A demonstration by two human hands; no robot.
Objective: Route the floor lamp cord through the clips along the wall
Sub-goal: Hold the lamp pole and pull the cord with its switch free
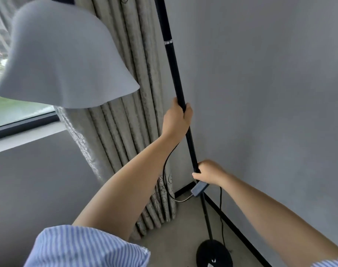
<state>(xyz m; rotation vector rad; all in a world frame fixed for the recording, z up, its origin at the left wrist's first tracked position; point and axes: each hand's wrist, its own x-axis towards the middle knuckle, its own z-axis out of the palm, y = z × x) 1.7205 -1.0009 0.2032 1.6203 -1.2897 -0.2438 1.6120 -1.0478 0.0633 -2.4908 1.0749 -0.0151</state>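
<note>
Left hand [176,120] wrapped around lamp pole [173,60] mid-height; right hand [208,172] closed on pole lower, beside cord [165,170] and its inline switch [199,188]. No clips visible. Steady pole upright, free cord slack first.

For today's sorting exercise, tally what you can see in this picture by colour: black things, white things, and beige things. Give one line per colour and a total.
Black: 3, the lamp pole, the lamp base and the cord
White: 1, the lampshade
Beige: 1, the curtain
Total: 5
</note>
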